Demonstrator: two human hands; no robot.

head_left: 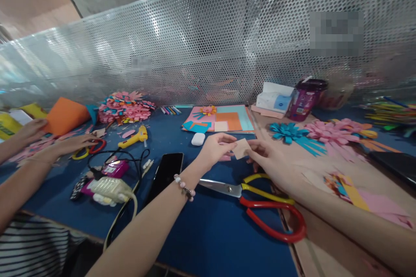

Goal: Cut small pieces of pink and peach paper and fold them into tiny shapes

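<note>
Silver perforated metal panel [195,47] spans the background, behind a blue counter [211,233] whose right side is covered by a brown board [318,244]. At far left, another person's bare arms [42,160] reach in, one hand at an orange sheet [66,117]. A heap of pink paper flowers [125,106] sits near the panel. Large scissors [238,191] with red and yellow handles lie on the counter, just nearer the wearer than the wearer's two hands, and a black phone [165,175] lies left of them. A small, pale cream square of paper [241,149] is held up between the left hand [219,149] and the right hand [264,156], both grasping it. The left hand pinches its left edge, the right hand its right edge, thumbs and fingertips closing on the sheet. The left forearm angles up from the bottom of the view and the right forearm comes in from the lower right, so the hands meet near the centre. Smallest is a beaded bracelet [184,188] around the left wrist.
</note>
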